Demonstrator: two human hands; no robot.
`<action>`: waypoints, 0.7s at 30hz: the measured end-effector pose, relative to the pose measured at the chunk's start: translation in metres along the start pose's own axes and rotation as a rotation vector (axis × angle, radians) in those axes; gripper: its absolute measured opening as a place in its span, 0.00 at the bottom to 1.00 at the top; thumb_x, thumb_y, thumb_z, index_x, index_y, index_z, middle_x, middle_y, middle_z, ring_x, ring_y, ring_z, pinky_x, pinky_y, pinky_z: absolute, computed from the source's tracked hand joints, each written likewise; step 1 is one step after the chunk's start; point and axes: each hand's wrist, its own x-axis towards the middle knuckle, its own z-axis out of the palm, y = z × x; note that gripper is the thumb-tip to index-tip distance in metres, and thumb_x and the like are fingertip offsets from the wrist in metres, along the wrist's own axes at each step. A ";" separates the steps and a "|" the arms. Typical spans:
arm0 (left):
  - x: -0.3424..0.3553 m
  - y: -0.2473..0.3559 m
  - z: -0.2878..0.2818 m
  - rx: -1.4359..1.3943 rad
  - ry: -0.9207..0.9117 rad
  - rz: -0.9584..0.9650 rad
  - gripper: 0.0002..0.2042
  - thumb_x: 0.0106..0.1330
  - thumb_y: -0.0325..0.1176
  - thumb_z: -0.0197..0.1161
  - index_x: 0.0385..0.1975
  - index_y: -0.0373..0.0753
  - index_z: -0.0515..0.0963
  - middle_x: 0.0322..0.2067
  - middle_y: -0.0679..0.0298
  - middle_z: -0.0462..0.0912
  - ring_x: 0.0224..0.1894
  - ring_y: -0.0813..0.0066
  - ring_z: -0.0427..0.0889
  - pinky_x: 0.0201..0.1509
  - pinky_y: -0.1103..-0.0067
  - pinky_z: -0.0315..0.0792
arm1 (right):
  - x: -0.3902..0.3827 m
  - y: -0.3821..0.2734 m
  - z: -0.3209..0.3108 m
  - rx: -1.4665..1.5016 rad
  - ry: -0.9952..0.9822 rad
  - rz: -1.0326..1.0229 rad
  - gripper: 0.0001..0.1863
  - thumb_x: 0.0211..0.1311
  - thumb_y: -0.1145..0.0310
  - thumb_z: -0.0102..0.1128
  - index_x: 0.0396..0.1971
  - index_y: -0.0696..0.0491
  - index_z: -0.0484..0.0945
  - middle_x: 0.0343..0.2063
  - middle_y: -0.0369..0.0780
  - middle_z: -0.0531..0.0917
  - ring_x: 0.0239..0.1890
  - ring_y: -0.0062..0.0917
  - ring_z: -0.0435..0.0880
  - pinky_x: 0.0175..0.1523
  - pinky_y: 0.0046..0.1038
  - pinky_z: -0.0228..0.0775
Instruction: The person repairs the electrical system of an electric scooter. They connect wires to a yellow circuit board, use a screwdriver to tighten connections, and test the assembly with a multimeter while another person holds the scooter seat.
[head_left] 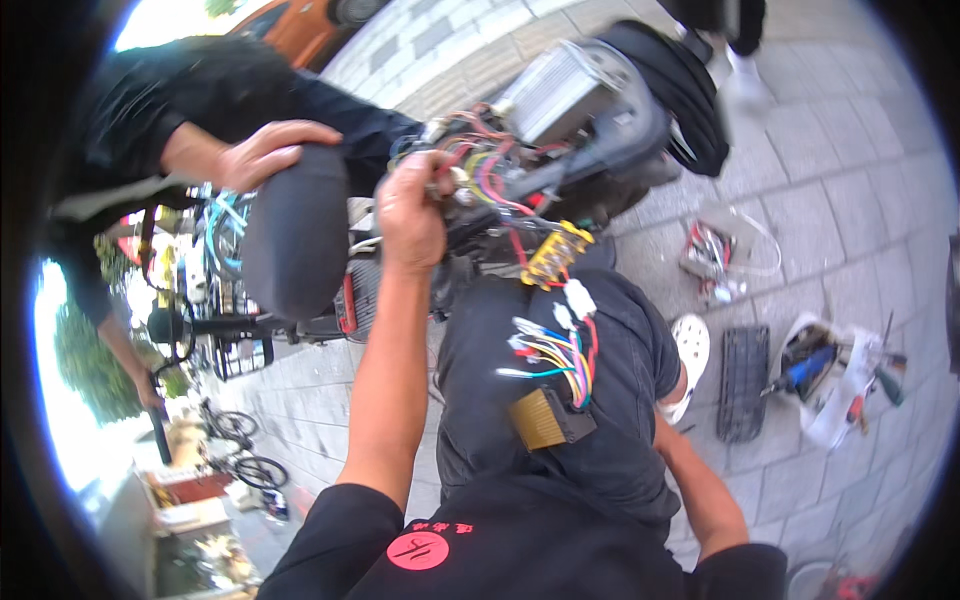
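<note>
My left hand (410,215) reaches to the opened body of an electric scooter (600,140). Its fingers are closed at a bundle of colored wires (485,175) with small connectors; the grip itself is partly hidden. From the bundle a yellow block-shaped part (556,255) hangs above my knees. On my lap lies a gold and black controller box (540,418), its multicolored leads (570,362) spread out. White plugs (578,298) lie just beyond them. Down beside my right thigh goes my right forearm (695,480); the leg hides that hand's fingers.
Another person's hand (270,152) rests on the black scooter seat (298,232). On the paving to my right are a box of small parts (712,250), a black ribbed panel (744,385) and a white tool bag (825,420). Someone's feet (742,80) stand at the far right.
</note>
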 end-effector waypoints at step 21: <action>0.000 -0.004 -0.009 -0.211 0.073 -0.060 0.24 0.83 0.47 0.53 0.41 0.32 0.88 0.27 0.69 0.81 0.31 0.83 0.73 0.39 0.81 0.66 | -0.216 -0.194 -0.111 0.385 0.925 -0.013 0.21 0.84 0.56 0.55 0.34 0.59 0.78 0.45 0.46 0.88 0.46 0.31 0.89 0.56 0.36 0.80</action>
